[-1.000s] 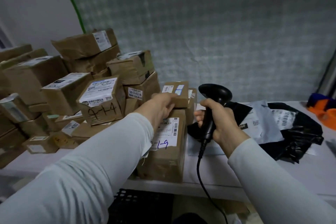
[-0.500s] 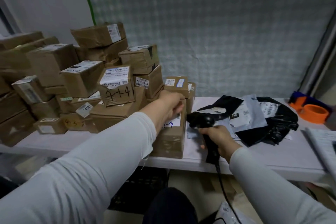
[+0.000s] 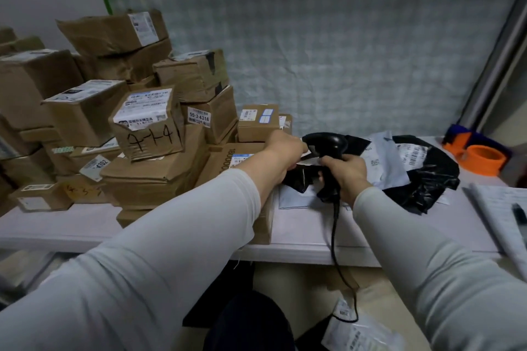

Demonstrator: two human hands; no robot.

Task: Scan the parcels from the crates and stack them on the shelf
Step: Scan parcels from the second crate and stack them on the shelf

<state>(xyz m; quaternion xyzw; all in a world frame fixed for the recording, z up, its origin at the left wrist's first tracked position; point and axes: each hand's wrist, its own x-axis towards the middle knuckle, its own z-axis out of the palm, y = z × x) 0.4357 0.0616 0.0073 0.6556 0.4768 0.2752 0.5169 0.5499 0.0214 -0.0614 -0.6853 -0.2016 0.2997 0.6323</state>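
Observation:
On the white shelf [image 3: 308, 248], my right hand [image 3: 346, 175] grips the handle of a black corded barcode scanner [image 3: 328, 142], whose head points left. Just left of it, my left hand [image 3: 281, 152] has its fingers curled on the near corner of a black plastic parcel bag [image 3: 302, 178]. That bag belongs to a heap of black and grey mailer bags [image 3: 422, 179]. A small brown box [image 3: 258, 126] stands just behind my left hand. It sits on a long carton [image 3: 228, 161] that my left forearm partly hides.
A tall pile of brown cardboard parcels [image 3: 148, 122] fills the shelf's left half. At the far right sit an orange tape dispenser [image 3: 482, 157] and papers with a pen [image 3: 504, 211]. More bagged parcels [image 3: 356, 330] lie on the floor below, near a dark crate [image 3: 225, 291].
My left hand left the small brown box and moved right and down onto the black bag. My right hand lowered the scanner, then brought it in close beside the left hand.

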